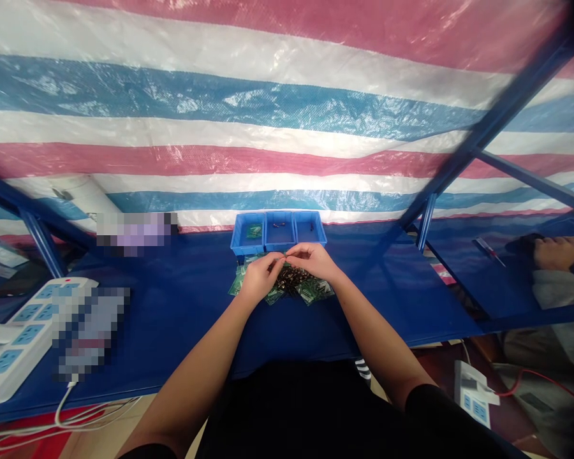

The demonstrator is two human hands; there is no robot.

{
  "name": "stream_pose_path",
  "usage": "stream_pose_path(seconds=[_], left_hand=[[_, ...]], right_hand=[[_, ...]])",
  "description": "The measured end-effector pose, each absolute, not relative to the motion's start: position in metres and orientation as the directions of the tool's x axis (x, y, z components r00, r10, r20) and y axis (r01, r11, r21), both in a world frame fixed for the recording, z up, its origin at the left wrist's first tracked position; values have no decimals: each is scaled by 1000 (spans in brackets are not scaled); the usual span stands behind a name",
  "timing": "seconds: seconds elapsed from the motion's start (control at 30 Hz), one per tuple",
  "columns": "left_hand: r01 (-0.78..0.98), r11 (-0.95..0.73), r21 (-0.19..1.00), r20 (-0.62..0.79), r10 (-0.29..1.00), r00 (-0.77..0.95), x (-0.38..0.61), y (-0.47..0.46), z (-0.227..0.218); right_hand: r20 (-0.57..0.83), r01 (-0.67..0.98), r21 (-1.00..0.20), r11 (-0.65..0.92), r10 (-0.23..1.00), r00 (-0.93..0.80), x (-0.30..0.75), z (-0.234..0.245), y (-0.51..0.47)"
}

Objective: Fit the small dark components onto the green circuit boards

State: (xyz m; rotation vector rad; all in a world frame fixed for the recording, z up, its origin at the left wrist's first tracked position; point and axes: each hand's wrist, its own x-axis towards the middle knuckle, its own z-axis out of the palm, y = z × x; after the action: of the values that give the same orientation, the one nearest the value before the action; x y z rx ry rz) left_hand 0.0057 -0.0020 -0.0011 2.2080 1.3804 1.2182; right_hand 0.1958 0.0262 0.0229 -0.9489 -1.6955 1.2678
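Observation:
My left hand (262, 276) and my right hand (312, 260) meet at the fingertips over the middle of the table. Each one is closed in a pinch, and whatever sits between the fingers is too small to make out. Right below them lies a pile of small dark and brassy pieces (293, 278), partly covered by my hands. Flat green packets (316, 291) with shiny surfaces lie around the pile on both sides. Just beyond my hands stand three joined blue bins (280, 240). Green packets (254, 231) rest in the left bin; the other two hold a few tiny pieces.
A white power strip (23, 331) and a blurred-out object (95, 331) with a white cable lie at the left of the blue table (182, 306). Blue metal posts (426, 220) frame the table before a striped tarp (249, 153). Another person's hand (557, 254) shows at far right.

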Motion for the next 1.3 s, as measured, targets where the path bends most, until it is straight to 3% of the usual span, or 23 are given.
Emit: stream_pose_path(seconds=[1.3], left_hand=[[616,-517,595,532,827,181,5,0,-5]], right_hand=[[162,95,-971,220,896,-414,196,26,25]])
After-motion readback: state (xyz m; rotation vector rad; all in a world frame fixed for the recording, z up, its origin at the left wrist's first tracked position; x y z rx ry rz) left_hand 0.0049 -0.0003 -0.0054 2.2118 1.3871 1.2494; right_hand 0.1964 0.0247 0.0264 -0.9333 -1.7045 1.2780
